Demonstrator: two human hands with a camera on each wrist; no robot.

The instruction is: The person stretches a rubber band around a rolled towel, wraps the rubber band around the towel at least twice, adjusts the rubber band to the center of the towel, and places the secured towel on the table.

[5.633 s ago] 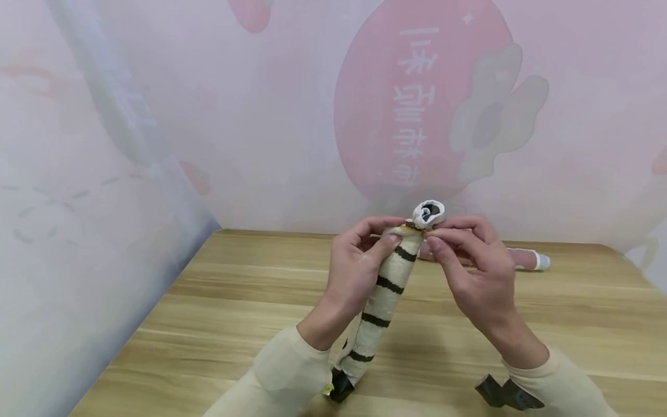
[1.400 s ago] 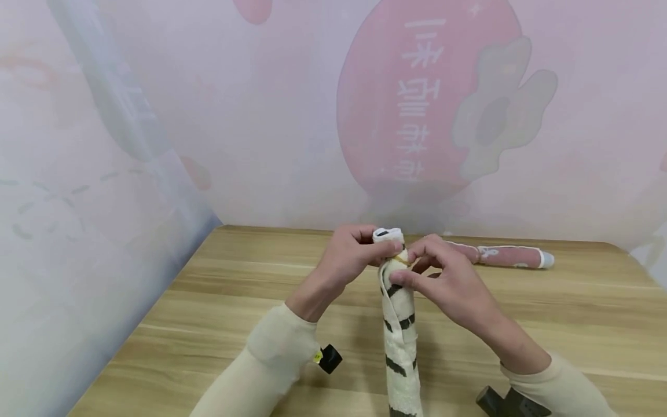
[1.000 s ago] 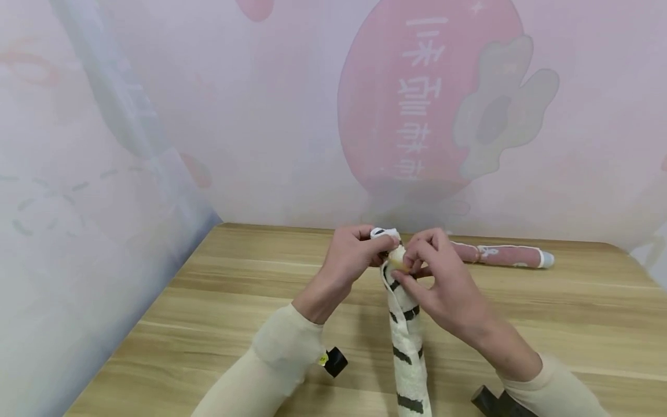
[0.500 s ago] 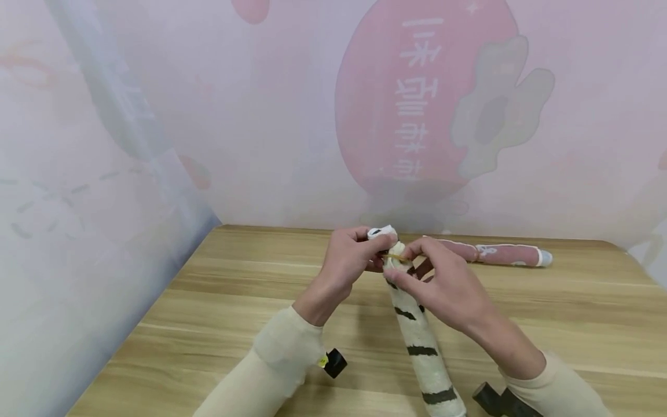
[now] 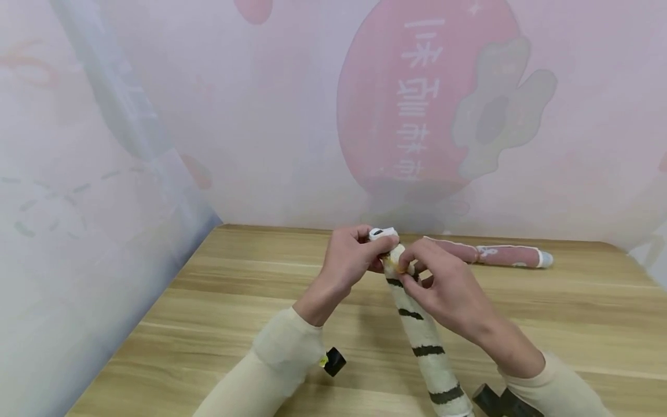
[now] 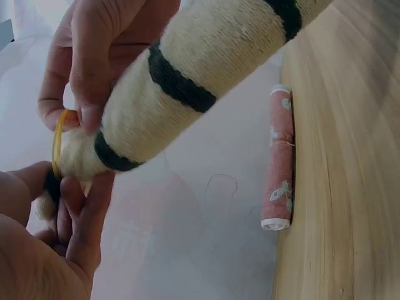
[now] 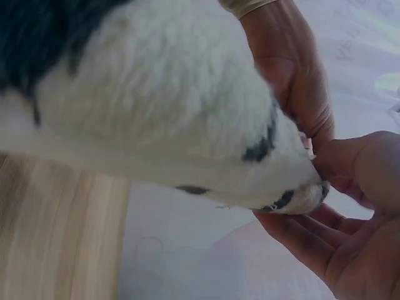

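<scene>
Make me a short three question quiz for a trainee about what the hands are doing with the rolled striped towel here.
1. True or false: a yellow rubber band sits at the end of the cream rolled towel with black stripes.
2. Which hand holds the towel's far tip: A left hand, B right hand, C neither?
3. Fill in: the pink rolled cloth with a white end lies on the ____ table.

Key: 1 true. 2 A. 3 wooden.
</scene>
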